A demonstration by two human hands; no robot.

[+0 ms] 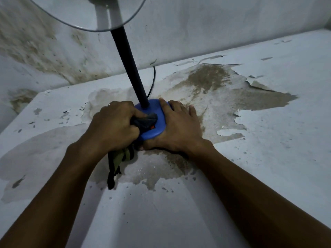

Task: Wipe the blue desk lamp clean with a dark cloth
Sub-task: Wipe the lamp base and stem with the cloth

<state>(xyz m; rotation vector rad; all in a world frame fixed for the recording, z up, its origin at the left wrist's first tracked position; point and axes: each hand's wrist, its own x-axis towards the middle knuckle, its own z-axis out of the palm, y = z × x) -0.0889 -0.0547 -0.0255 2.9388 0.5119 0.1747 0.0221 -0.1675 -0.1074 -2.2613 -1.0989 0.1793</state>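
Rubbing the blue lamp base [153, 120] on the worn table [268, 140] with a dark cloth [145, 120] bunched tight in the left hand [114, 124]. Right hand [177, 126] laid flat, fingers spread, probably to stop sliding.

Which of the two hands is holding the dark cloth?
The left hand: it grips the dark cloth against the lamp's blue base. The right hand lies flat, steadying it.
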